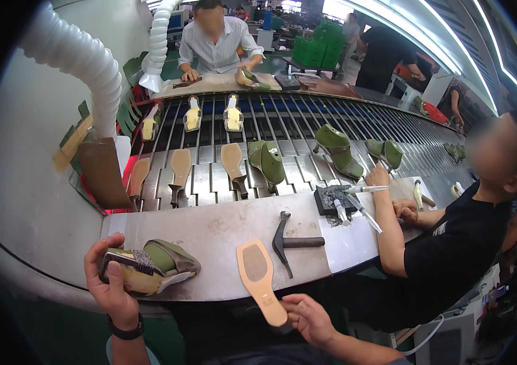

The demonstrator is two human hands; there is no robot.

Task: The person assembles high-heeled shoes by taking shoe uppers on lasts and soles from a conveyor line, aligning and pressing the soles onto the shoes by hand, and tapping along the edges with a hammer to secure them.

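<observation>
My left hand (109, 281) at the lower left of the frame wraps its fingers around an olive-green shoe upper on its last (152, 266), tilting it sole side up against the bench (210, 237) edge, I think so the bottom is open for fitting. My right hand (307, 316) at the lower centre pinches the narrow end of a tan insole (259, 277), which lies flat on the bench, just right of the shoe. A hammer (292, 242) rests near it.
</observation>
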